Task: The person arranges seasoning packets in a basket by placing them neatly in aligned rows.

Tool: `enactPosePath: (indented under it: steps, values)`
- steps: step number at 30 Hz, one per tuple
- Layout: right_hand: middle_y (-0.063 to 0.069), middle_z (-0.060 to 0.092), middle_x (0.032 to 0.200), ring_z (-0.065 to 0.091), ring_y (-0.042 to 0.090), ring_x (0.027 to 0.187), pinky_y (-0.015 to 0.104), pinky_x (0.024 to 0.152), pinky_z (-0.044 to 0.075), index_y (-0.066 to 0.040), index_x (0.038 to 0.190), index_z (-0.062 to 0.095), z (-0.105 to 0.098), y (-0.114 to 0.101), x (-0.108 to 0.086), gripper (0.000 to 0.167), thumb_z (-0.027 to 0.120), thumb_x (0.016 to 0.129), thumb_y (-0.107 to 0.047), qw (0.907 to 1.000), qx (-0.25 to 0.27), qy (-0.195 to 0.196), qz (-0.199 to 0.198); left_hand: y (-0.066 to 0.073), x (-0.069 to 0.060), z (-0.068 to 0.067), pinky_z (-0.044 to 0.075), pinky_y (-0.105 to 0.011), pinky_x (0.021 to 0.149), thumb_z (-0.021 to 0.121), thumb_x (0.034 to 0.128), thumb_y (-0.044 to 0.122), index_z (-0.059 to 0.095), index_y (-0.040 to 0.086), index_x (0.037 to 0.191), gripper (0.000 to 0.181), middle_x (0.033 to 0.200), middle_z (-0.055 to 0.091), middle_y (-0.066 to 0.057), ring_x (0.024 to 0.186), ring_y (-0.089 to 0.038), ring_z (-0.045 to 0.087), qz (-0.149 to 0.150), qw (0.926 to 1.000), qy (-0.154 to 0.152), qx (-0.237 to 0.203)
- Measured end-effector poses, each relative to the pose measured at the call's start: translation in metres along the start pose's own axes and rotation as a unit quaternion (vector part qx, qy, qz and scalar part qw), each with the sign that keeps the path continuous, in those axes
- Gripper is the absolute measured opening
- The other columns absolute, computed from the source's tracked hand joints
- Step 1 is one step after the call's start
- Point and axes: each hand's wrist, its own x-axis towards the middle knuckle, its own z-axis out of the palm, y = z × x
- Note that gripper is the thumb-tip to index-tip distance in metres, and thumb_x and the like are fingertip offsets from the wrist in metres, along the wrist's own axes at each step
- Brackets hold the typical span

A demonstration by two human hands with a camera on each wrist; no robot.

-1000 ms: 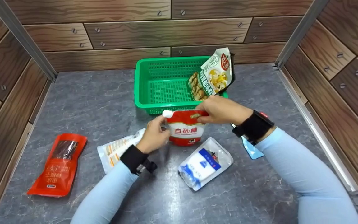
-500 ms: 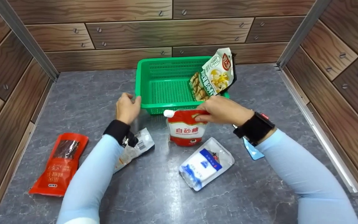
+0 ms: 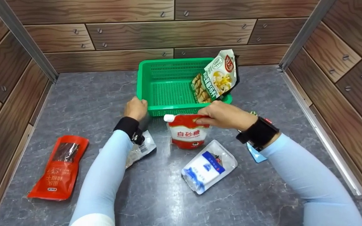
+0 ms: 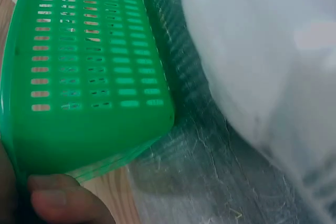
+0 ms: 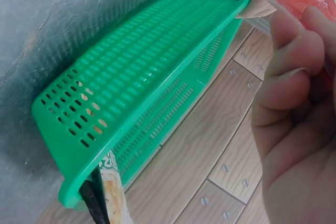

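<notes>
My right hand [image 3: 223, 115] pinches the top right corner of a red and white spouted sugar pouch [image 3: 188, 133], which stands upright in front of the green plastic basket [image 3: 174, 110]. In the right wrist view, the curled fingers [image 5: 291, 85] hold the pouch's red top edge. My left hand [image 3: 136, 109] grips the basket's rim at its front left corner; the left wrist view has the thumb and a finger [image 4: 68, 198] at that corner. A soup-mix bag [image 3: 220, 77] leans inside the basket's right end, its top sticking out over the rim.
A red dried-chili bag [image 3: 60, 171] lies at the left. Beneath my left wrist is a whitish packet [image 3: 146, 147], partly covered. A clear, blue-and-white pouch [image 3: 209, 168] lies front centre. A light-blue packet [image 3: 257, 154] shows below my right wrist. Wood-patterned walls [image 3: 130, 34] enclose the grey surface.
My left hand has left the sugar pouch's spout side and moved up and left to the basket's front left corner. My right hand keeps holding the pouch in nearly the same place.
</notes>
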Motion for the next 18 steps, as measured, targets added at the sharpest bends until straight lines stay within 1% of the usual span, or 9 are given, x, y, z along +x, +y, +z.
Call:
enactPosePath:
  steps: [2,4,7,10,12,16,18]
  values:
    - [-0.007,0.034,0.057,0.034,0.007,0.050,0.023,0.049,0.032,-0.013,0.072,0.055,-0.002,-0.002,0.001,0.028,0.058,0.097,-0.024,1.0000,0.008,0.003,-0.003,0.001,0.000,0.000,0.046,-0.049,0.087,0.041,0.1000,0.027,0.058,-0.006,0.109,0.038,0.109,0.062,-0.029,0.103,-0.042,0.059,-0.006,1.0000,-0.004,0.004]
    - [-0.007,0.035,0.057,0.035,0.006,0.049,0.023,0.049,0.032,-0.013,0.071,0.056,-0.004,-0.005,0.002,0.028,0.058,0.097,-0.023,0.9998,0.014,0.010,-0.006,0.003,0.000,0.000,0.046,-0.049,0.087,0.040,0.1002,0.026,0.059,-0.005,0.107,0.037,0.108,0.062,-0.028,0.103,-0.042,0.059,-0.005,0.9999,-0.009,0.004]
    - [-0.009,0.037,0.057,0.036,0.005,0.049,0.023,0.047,0.033,-0.013,0.069,0.056,-0.009,-0.009,0.004,0.030,0.058,0.098,-0.023,0.9994,0.016,0.028,-0.011,0.005,0.000,-0.002,0.047,-0.048,0.087,0.040,0.1001,0.023,0.061,-0.005,0.101,0.035,0.107,0.063,-0.029,0.102,-0.042,0.060,0.001,0.9998,-0.018,0.005]
    - [-0.010,0.040,0.057,0.037,0.004,0.048,0.023,0.046,0.033,-0.014,0.067,0.054,-0.015,-0.013,0.006,0.033,0.057,0.098,-0.024,0.9986,0.016,0.047,-0.017,0.005,0.000,-0.004,0.047,-0.048,0.087,0.039,0.0998,0.021,0.062,-0.004,0.097,0.034,0.106,0.063,-0.029,0.100,-0.041,0.060,-0.003,0.9996,-0.030,0.001]
    - [-0.008,0.040,0.056,0.037,0.005,0.047,0.023,0.044,0.032,-0.013,0.066,0.053,-0.020,-0.016,0.007,0.034,0.057,0.098,-0.024,0.9979,0.023,0.058,-0.018,0.005,0.001,-0.006,0.047,-0.047,0.087,0.040,0.0994,0.022,0.062,-0.005,0.100,0.034,0.109,0.062,-0.028,0.100,-0.039,0.060,-0.011,0.9992,-0.039,-0.004]
    - [-0.007,0.051,0.059,0.040,0.005,0.047,0.022,0.043,0.035,-0.012,0.076,0.066,-0.031,-0.022,0.009,0.026,0.057,0.098,-0.023,0.9957,0.032,0.087,-0.005,0.003,0.003,-0.010,0.047,-0.045,0.089,0.046,0.0963,0.023,0.059,-0.007,0.113,0.037,0.115,0.061,-0.026,0.102,-0.035,0.058,-0.026,0.9980,-0.050,-0.027]
    - [-0.007,0.054,0.059,0.040,0.006,0.047,0.022,0.042,0.036,-0.010,0.083,0.071,-0.037,-0.026,0.010,0.023,0.057,0.098,-0.023,0.9940,0.037,0.103,0.007,0.002,0.004,-0.012,0.046,-0.044,0.088,0.047,0.0945,0.022,0.058,-0.008,0.116,0.038,0.115,0.060,-0.025,0.100,-0.033,0.056,-0.032,0.9970,-0.058,-0.039]
